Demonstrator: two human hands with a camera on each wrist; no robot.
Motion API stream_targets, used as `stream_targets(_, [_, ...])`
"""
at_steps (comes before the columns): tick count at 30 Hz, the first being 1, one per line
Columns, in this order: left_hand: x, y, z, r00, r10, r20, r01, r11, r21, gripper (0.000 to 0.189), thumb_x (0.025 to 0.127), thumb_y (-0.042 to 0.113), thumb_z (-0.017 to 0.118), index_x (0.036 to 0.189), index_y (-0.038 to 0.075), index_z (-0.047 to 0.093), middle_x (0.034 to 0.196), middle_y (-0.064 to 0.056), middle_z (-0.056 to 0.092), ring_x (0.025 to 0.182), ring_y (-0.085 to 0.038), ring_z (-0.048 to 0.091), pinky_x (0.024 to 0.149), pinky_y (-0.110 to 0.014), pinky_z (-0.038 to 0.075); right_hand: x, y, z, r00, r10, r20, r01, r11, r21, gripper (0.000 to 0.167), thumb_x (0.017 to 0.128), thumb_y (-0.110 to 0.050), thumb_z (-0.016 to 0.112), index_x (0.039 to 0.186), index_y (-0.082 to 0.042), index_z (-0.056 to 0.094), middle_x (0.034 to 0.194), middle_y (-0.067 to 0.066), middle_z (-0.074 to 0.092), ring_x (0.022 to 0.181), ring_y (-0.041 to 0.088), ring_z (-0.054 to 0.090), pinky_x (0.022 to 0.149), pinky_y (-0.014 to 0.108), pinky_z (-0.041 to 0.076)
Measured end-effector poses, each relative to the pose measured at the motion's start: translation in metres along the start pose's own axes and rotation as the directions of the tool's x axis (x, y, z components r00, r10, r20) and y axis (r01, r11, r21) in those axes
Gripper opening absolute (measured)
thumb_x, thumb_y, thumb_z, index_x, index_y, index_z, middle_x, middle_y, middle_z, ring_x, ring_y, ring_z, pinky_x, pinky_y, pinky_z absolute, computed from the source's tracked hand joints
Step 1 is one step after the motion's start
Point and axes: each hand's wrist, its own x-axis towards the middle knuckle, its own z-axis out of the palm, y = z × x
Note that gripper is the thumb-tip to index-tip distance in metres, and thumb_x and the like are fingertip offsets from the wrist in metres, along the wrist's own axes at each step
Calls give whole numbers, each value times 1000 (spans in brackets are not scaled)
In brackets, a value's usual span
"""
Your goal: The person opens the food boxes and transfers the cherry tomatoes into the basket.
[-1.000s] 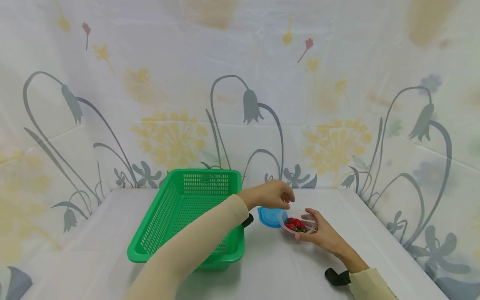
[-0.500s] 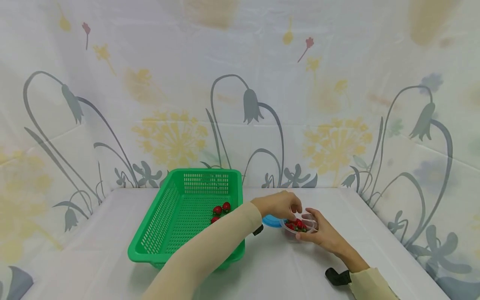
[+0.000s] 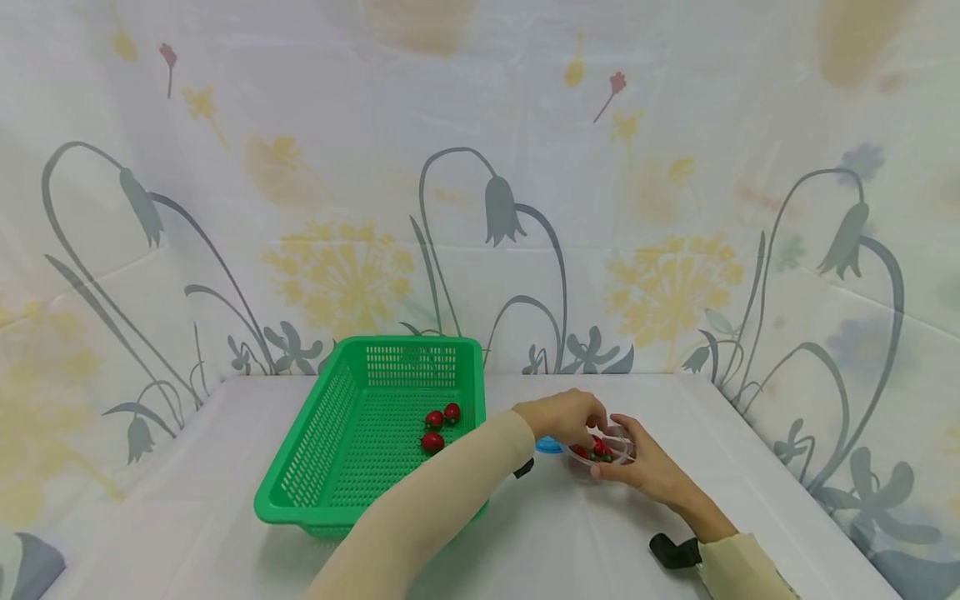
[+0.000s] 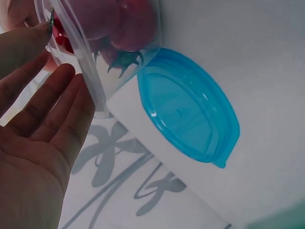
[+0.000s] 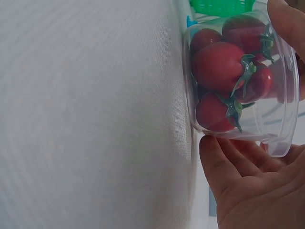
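A clear plastic container point(image 3: 624, 457) with several small red tomatoes point(image 5: 219, 67), green stems on, stands on the right of the table. My right hand point(image 3: 651, 472) grips it, thumb on the near side and fingers on the far side. From the left, my left hand point(image 3: 564, 415) reaches over the rim, fingers pointing down into it. In the left wrist view, the fingers point(image 4: 62, 102) are fairly straight and the thumb tip is beside a green stem. The blue lid point(image 4: 186, 119) lies flat beside the container, partly hidden by the left hand in the head view.
A green plastic basket point(image 3: 324, 429) stands left of the container, with 3 tomatoes point(image 3: 432, 442) visible on its floor. The left sleeve point(image 3: 450, 500) crosses over its near right corner. A white cloth with printed flowers point(image 3: 501, 208) hangs behind the table.
The left hand has moved right and down from above the lid to the container's opening. The tomatoes in the basket, earlier hidden behind the left arm, now show. The right hand keeps its place.
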Motion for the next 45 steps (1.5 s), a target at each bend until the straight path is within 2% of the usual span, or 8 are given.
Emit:
stream_targets(5, [1, 3, 3, 1000, -25, 7, 25, 1000, 4, 27, 85, 15, 74, 111, 18, 69, 100, 5, 61, 86, -7, 53, 74, -16, 48, 0, 1, 0, 1000, 4, 5, -4, 1000, 19, 96, 81, -28, 76, 148, -2, 14, 147, 21, 30, 128, 38, 43, 97, 46, 44])
stream_targets(11, [3, 7, 7, 999, -39, 24, 39, 999, 10, 21, 85, 16, 73, 106, 17, 70, 90, 7, 60, 80, -6, 54, 67, -16, 47, -1, 0, -1, 1000, 10, -4, -10, 1000, 0, 96, 80, -29, 77, 148, -2, 14, 145, 21, 32, 124, 36, 46, 94, 42, 45])
stream_targets(16, [6, 6, 10, 999, -46, 15, 46, 999, 28, 16, 85, 17, 73, 100, 18, 70, 88, 9, 60, 79, -5, 54, 68, -16, 47, 0, -1, -1, 1000, 8, -7, -8, 1000, -13, 96, 80, -29, 76, 148, -2, 14, 144, 21, 33, 123, 35, 47, 94, 41, 46])
stream_targets(33, [11, 7, 14, 1000, -7, 26, 5, 997, 72, 12, 84, 17, 74, 95, 16, 69, 82, 10, 59, 74, -5, 54, 62, -15, 45, 1, 1, 0, 1000, 14, -14, -15, 1000, -10, 93, 79, -29, 78, 147, -5, 18, 144, 21, 34, 123, 35, 46, 95, 44, 44])
stream_targets(45, [9, 7, 13, 1000, -14, 21, 13, 999, 32, 13, 85, 13, 72, 98, 14, 70, 83, 9, 59, 74, -6, 54, 61, -15, 46, 2, 1, 0, 1000, 19, -6, -19, 1000, 13, 92, 80, -28, 78, 147, -7, 19, 146, 21, 30, 127, 38, 43, 97, 47, 43])
